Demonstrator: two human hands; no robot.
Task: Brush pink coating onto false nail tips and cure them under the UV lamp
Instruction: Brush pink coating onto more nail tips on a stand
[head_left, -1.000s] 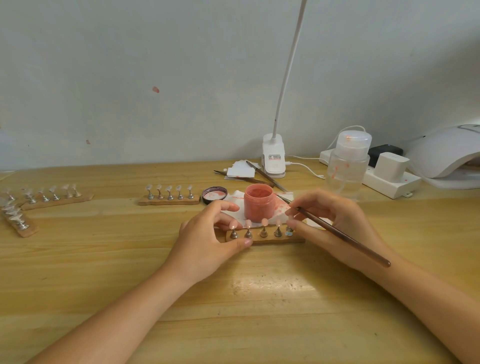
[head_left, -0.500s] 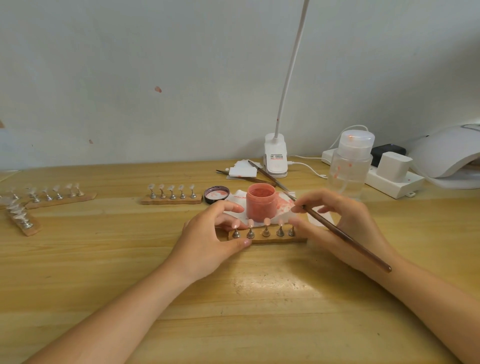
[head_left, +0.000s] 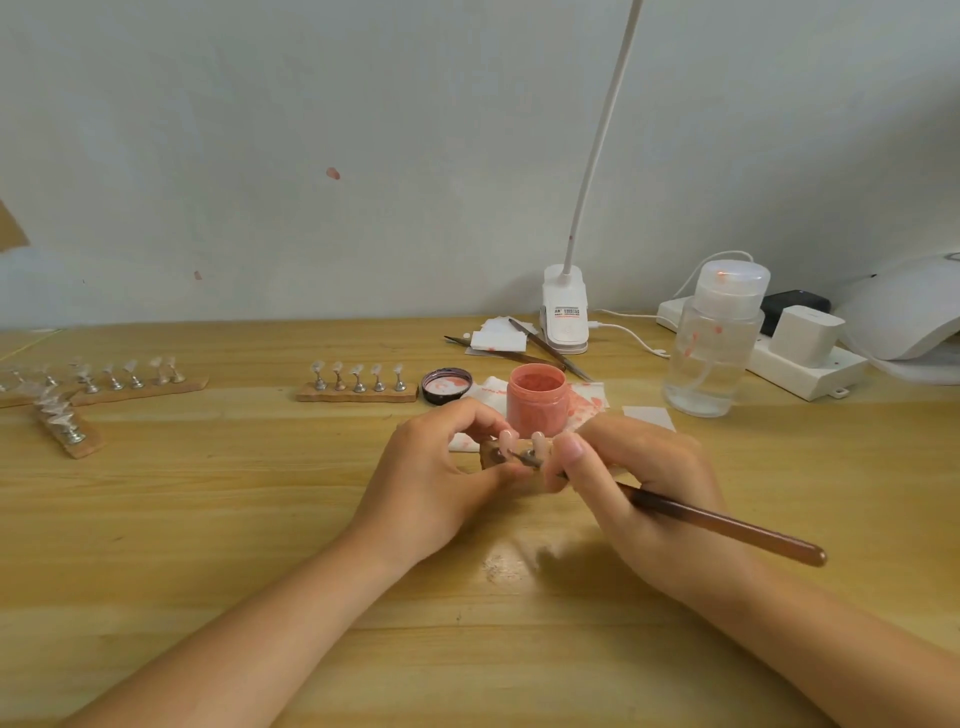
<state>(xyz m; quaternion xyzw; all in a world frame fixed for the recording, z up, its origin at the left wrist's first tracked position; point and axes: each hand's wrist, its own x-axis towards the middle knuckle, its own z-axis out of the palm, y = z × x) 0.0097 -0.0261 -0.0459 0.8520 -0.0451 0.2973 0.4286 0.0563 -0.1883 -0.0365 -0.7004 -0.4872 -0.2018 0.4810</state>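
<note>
here the wooden table (head_left: 208, 519) shows a pale, streaked grain with a glossy patch near the wrists. a round pink jar (head_left: 535, 400) stands open on a stained white tissue (head_left: 589, 402), its dark lid (head_left: 445, 385) lying face up just beside it. behind, a clear plastic pump bottle (head_left: 714, 343) with pink smears stands near a white power strip (head_left: 800, 366), and the smooth white uv lamp (head_left: 904, 312) curves in at the right edge.

the left hand (head_left: 431, 478) curls thumb and fingers round the end of a small wooden holder (head_left: 491, 456), gripping it just in front of the jar; pink-coated nail tips (head_left: 537, 441) on metal stands rise between the two hands. the right hand (head_left: 644, 488) pinches a slim brown brush (head_left: 727, 525), fingers tightly bent, its bristle end at the tips, its rounded handle slanting out to the right.

further left, three more wooden strips (head_left: 358, 392) carry clear tips on silver stands.
</note>
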